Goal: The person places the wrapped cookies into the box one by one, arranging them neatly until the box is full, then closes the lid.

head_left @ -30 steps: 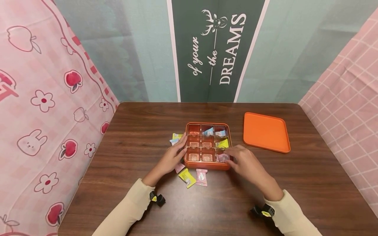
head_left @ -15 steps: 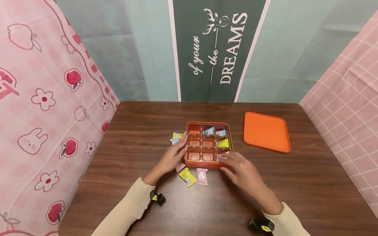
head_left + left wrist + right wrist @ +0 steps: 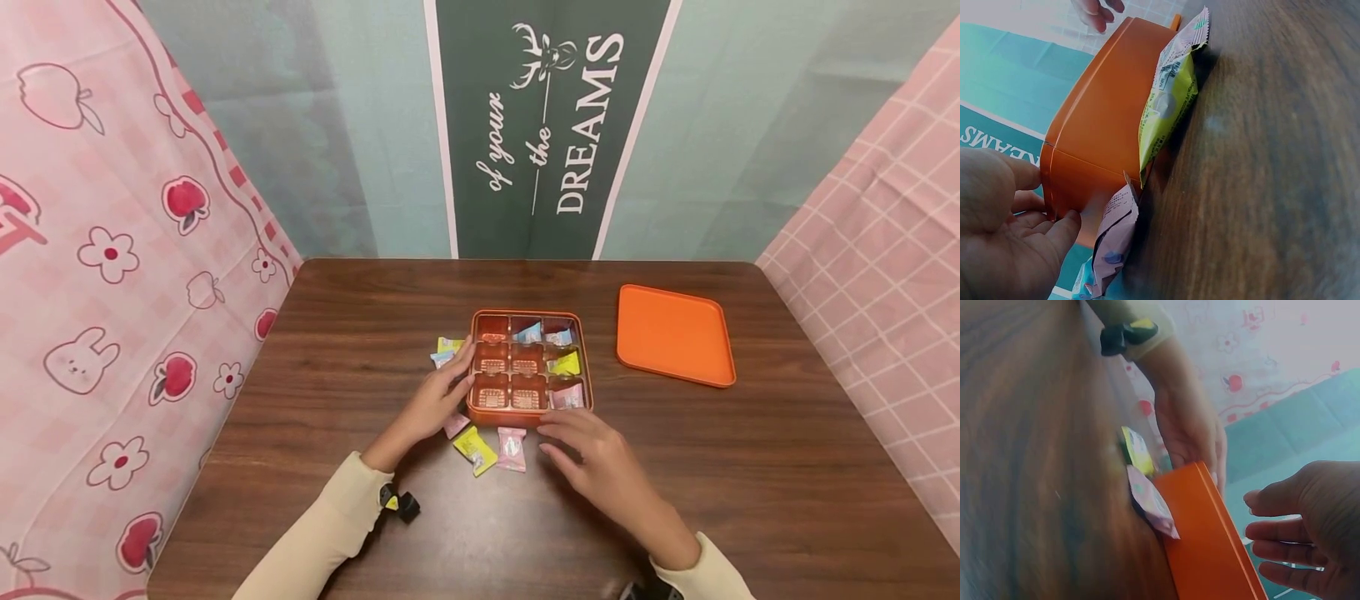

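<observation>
An orange box [image 3: 504, 419] with a nine-compartment insert sits mid-table. Blue candies [image 3: 529, 333] lie in its back middle and back right compartments, a yellow candy [image 3: 566, 363] in the middle right, and a pink candy [image 3: 567, 396] in the front right. My left hand [image 3: 429, 407] rests its fingers against the box's left side. Just over the front right edge hovers my right hand [image 3: 603, 462], fingers parted and holding nothing. Loose on the wood before the box are a pink candy [image 3: 512, 448] and a yellow candy [image 3: 476, 451].
Beside the box's left wall, partly behind my left hand, lie another yellow candy [image 3: 448, 344], a blue candy [image 3: 442, 359] and a pink candy [image 3: 455, 426]. An orange lid [image 3: 675, 335] lies at the back right of the brown table [image 3: 360, 308]. Printed cloths surround the table.
My right hand has let go of the pink candy in the front right compartment and drawn back toward the front and left. My left hand has stayed at the box.
</observation>
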### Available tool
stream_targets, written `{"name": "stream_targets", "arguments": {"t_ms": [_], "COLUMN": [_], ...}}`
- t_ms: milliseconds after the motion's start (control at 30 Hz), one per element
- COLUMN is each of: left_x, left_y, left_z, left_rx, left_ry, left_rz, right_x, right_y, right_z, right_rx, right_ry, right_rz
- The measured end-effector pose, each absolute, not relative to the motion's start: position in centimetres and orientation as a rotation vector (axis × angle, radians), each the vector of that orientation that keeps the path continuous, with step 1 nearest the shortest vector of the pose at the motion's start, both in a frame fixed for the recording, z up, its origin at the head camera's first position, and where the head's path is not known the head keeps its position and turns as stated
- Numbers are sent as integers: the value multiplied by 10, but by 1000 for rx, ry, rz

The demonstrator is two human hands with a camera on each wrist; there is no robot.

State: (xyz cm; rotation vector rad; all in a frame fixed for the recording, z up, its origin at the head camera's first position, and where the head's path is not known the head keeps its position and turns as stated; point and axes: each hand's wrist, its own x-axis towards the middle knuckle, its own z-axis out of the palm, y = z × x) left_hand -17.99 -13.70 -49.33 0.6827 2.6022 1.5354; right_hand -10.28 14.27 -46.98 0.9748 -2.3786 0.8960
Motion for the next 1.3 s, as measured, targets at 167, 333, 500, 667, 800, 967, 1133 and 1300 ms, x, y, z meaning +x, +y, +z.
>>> {"name": "stream_targets", "arguments": {"t_ms": [167, 333, 500, 667, 800, 967, 1133, 1300], "left_x": [-180, -179, -179, -179, -180, -181, -180, -180], "left_y": [-137, -138, -139, -139, -139, -138, -138, -138], "left_z": [-493, -494, -496, -497, -496, -494, -494, -494], "left_rx": [707, 702, 704, 706, 720, 726, 726, 728], "left_ry": [2612, 2613, 2611, 2617, 2621, 2622, 2618, 2616], "left_rz": [1541, 1534, 1528, 1530, 1532, 1533, 1530, 1535], "right_x": [-95, -88, -84, -83, -84, -84, -84, -85], "right_y": [131, 121, 116, 114, 113, 114, 116, 117], "right_z": [-473, -477, -479, -480, -483, -486, -486, -488], "right_rx": [1037, 1084, 1157, 1236, 1283, 1289, 1281, 1295], "right_ry": [-2403, -2512, -2647, -2763, -2819, -2831, -2801, -2720], "right_rz": [926, 766, 625, 536, 440, 435, 589, 644]}}
